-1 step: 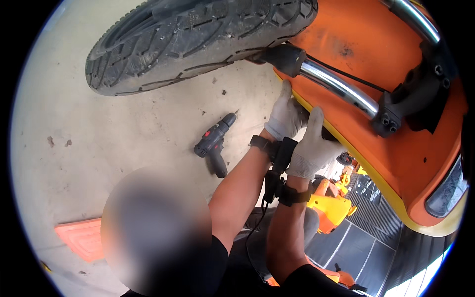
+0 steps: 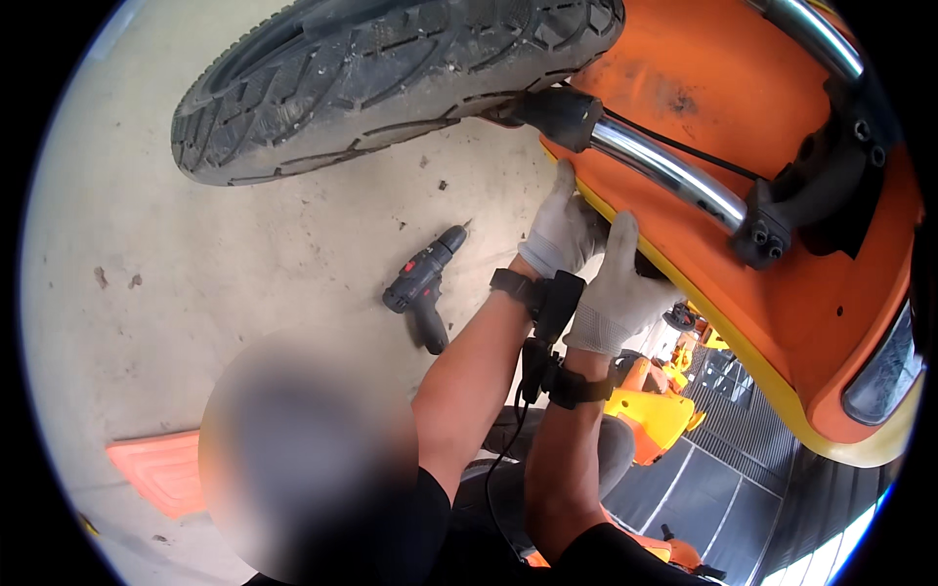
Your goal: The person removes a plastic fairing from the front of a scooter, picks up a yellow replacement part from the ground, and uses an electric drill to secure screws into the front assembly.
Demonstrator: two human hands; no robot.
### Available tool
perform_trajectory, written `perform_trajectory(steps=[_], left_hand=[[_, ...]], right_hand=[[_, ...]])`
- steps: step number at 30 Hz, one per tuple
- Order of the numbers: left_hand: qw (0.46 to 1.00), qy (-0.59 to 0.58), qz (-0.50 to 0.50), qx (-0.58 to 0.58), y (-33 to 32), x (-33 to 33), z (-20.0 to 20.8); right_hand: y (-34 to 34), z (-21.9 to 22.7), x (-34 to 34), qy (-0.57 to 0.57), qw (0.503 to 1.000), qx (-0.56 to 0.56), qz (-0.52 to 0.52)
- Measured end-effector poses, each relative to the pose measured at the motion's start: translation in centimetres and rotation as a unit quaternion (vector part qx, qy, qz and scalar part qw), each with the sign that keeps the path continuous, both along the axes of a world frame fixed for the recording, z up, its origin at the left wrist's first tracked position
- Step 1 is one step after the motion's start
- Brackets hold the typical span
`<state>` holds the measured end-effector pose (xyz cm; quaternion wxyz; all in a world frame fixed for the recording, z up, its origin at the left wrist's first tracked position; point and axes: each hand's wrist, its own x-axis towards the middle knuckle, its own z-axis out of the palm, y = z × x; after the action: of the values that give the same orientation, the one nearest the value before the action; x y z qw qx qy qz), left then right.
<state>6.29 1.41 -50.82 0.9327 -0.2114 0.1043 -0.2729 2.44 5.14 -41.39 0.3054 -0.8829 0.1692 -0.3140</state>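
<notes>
Floor [image 2: 244, 254]: pale, with scattered dark specks and stains, spreading over the left side of the view.
Panel [image 2: 772, 293]: large, orange, slanting down the right side, with a dark smudge near its top; a yellow edge [image 2: 747, 359] runs along the side nearest the person.
Tyre [image 2: 391, 93]: black, deeply grooved and dusty, lying across the top, left of the panel.
Metal tube [image 2: 669, 176]: shiny, in front of the orange face, with one end in a black sleeve by the tyre and the other in a black bolted clamp [image 2: 762, 234].
Mat [image 2: 161, 469]: flat, orange, ridged, on the floor at lower left, partly hidden by a blurred patch.
Lamp [image 2: 879, 381]: clear-covered, set into the lower right end of the panel.
Left hand [image 2: 565, 230]: in a pale glove, at the upper stretch of the yellow edge; thumb raised against it, other fingers out of sight behind, so their curl and anything they hold can't be told.
Right hand [image 2: 620, 293]: gloved alike, just beside the left and lower along the edge; thumb up, fingers tucked behind, their bend and any hold likewise hidden.
Drill [image 2: 425, 288]: black with red marks, on the floor left of the hands, touched by neither.
Wrist straps [image 2: 581, 388]: black, one on each wrist.
</notes>
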Motion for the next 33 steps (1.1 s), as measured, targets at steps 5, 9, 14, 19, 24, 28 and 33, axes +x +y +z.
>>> perform_trajectory(steps=[5,9,14,19,24,28,33], left_hand=[[0.999,-0.012,-0.005,0.041,-0.6,-0.1,-0.4],[0.999,-0.019,0.003,0.046,-0.6,-0.4,-0.2],[0.998,-0.039,0.005,0.048,0.0,-0.4,0.1],[0.998,-0.027,0.014,0.062,-0.5,-0.5,0.3],[0.997,-0.011,0.035,0.062,-1.1,-0.5,0.0],[0.999,-0.009,0.016,0.032,-1.0,-0.1,-0.2],[0.997,0.006,0.050,0.058,-1.6,0.0,0.0]], right_hand=[[-0.4,0.4,-0.3,0.025,1.000,-0.005,0.007],[-0.6,1.8,-1.4,0.044,0.996,0.048,0.054],[-1.0,3.4,-1.7,0.065,0.996,0.045,0.051],[-1.2,3.0,-1.7,0.003,0.993,0.071,0.095],[-0.3,1.9,-0.9,0.011,0.998,0.039,0.056],[0.2,1.3,-0.3,-0.048,0.998,0.029,0.038],[-0.6,1.4,-0.1,-0.034,0.996,0.014,0.079]])
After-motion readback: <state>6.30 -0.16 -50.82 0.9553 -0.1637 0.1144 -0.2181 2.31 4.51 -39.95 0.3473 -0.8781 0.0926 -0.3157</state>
